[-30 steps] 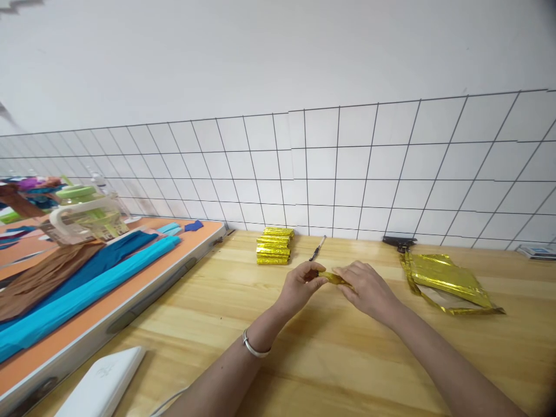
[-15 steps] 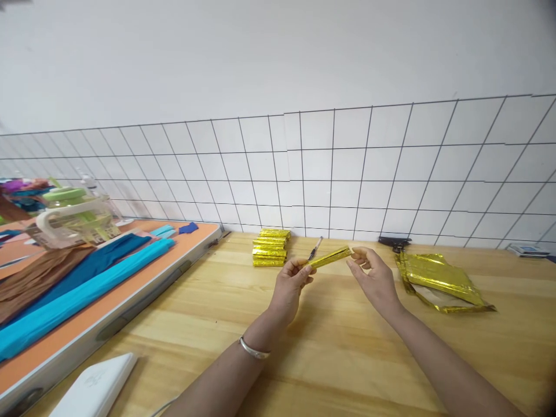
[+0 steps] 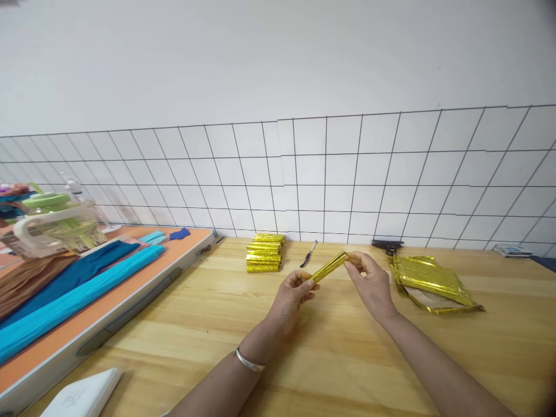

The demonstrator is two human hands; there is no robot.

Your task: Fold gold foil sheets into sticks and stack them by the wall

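Our left hand (image 3: 295, 294) pinches the near end of the gold foil strip (image 3: 329, 269), fingers closed; mostly covered a second ago, the strip now shows lengthwise above the table (image 3: 339, 359), its fold apparently holding; our right hand (image 3: 370, 282) grips its far end between thumb and fingertips, and beyond lie the pen (image 3: 308, 255) and gold rolls (image 3: 264, 255)

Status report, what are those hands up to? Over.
Left hand: gripping gold foil strip, lower end. Right hand: at its upper end. Pen: beyond strip, untouched.
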